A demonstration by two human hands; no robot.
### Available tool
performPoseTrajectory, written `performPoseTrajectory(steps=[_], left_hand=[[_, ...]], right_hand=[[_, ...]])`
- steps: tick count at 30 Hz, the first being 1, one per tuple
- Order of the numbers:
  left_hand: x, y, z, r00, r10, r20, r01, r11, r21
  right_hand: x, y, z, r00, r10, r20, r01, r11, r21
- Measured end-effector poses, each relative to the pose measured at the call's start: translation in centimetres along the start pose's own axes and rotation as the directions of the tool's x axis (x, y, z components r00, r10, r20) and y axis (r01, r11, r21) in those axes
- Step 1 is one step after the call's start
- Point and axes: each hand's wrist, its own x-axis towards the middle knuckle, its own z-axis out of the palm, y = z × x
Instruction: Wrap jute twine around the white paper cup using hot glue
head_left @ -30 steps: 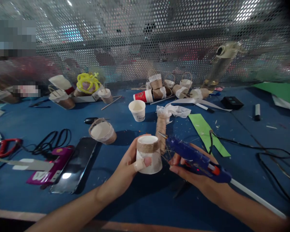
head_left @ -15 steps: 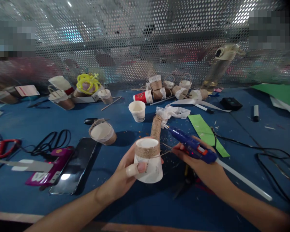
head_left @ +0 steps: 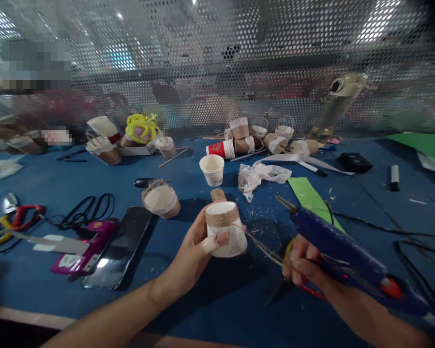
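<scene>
Paper cup: the paper cup (head_left: 232, 245) is held with its narrower end up in the left hand (head_left: 197, 237), above the counter (head_left: 188, 314); a twine band (head_left: 222, 218) is wound round that upper end, and the white wall below is left bare.
Left hand: it is curled round the cup's side, the taped thumb pressed to the front, the other fingers mostly hidden behind.
Right hand: the right hand (head_left: 306, 263) is set well apart from the cup, its fingertips closed in a pinch on the twine strand (head_left: 264, 247); its grip on the glue gun (head_left: 340, 246) is partly concealed.
Twine strand, just changed: a longer length is now stretched between the hands, the right hand having been drawn outward since half a second ago.
Glue gun, just changed: its nozzle has been carried away to the right of the cup.
Winding: judged to be under way, with slack being taken up and no glue being laid at this instant.
Twine roll: the twine roll (head_left: 217, 195) is seen just beyond the left hand, partly hidden by the cup.
Scissors: red-handled scissors (head_left: 313, 288) are seen under the right hand; whether they are touched cannot be told.
White lace: the white lace (head_left: 261, 176) is left beyond both hands.
</scene>
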Motion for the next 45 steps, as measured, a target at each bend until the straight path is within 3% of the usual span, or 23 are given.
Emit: performPoseTrajectory(steps=[1, 3, 6, 10, 16, 26, 38, 45], left_hand=[[0.0, 0.1, 0.0, 1.000, -0.001, 0.001, 0.001, 1.000, -0.002], [-0.2, 0.2, -0.1, 1.000, 0.002, -0.002, -0.002, 1.000, -0.009], [-0.4, 0.4, -0.2, 1.000, -0.006, -0.005, 0.005, 0.999, -0.032], [-0.5, 0.4, -0.3, 1.000, -0.026, 0.000, 0.026, 0.999, -0.031], [-0.4, 0.3, -0.2, 0.997, 0.022, -0.069, -0.016, 0.995, 0.096], [-0.8, 0.0, -0.6, 0.993, 0.112, -0.043, -0.098, 0.962, 0.256], [-0.8, -0.2, -0.9, 0.993, 0.103, -0.060, -0.091, 0.978, 0.187], [-0.9, -0.1, -0.5, 0.998, 0.065, -0.019, -0.060, 0.975, 0.213]], right_hand=[[0.0, 0.0, 0.1, 0.999, 0.034, 0.019, -0.034, 0.999, 0.012], [0.2, -0.3, 0.5, 0.994, 0.095, -0.050, -0.100, 0.990, -0.104], [0.9, -0.8, 0.7, 0.995, 0.030, -0.099, -0.058, 0.953, -0.298], [1.5, -0.9, 0.4, 1.000, -0.015, -0.006, 0.012, 0.926, -0.377], [1.3, -0.6, 0.1, 0.976, -0.030, 0.214, 0.103, 0.935, -0.338], [1.1, -0.5, -0.3, 0.944, -0.047, 0.325, 0.183, 0.896, -0.404], [1.1, -0.7, 0.0, 0.972, -0.045, 0.231, 0.142, 0.896, -0.420], [0.8, -0.4, 0.0, 0.954, -0.073, 0.291, 0.193, 0.893, -0.406]])
